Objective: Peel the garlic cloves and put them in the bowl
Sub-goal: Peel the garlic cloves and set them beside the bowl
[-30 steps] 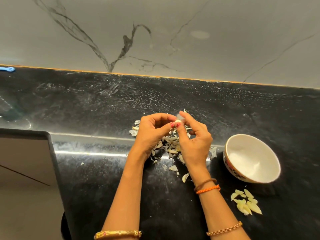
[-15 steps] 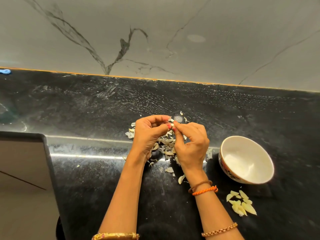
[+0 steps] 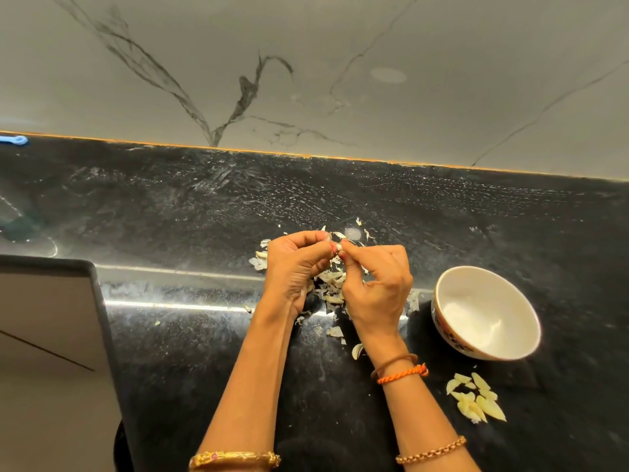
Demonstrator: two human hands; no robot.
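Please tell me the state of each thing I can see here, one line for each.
Garlic clove: pinched between both hands.
Left hand: fingers curled, pinching the clove.
Right hand: fingers curled, pinching the clove.
Bowl: upright, nothing visible inside.
Peeled cloves: on the counter near the bowl.
Skins: scattered under the hands.

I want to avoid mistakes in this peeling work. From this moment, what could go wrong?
1. The garlic clove is pinched only at the fingertips of the left hand and right hand, above the pile of skins; if it slips, it may get lost among them.
2. The bowl looks empty, while peeled-looking cloves lie on the counter beside it; they could be forgotten.
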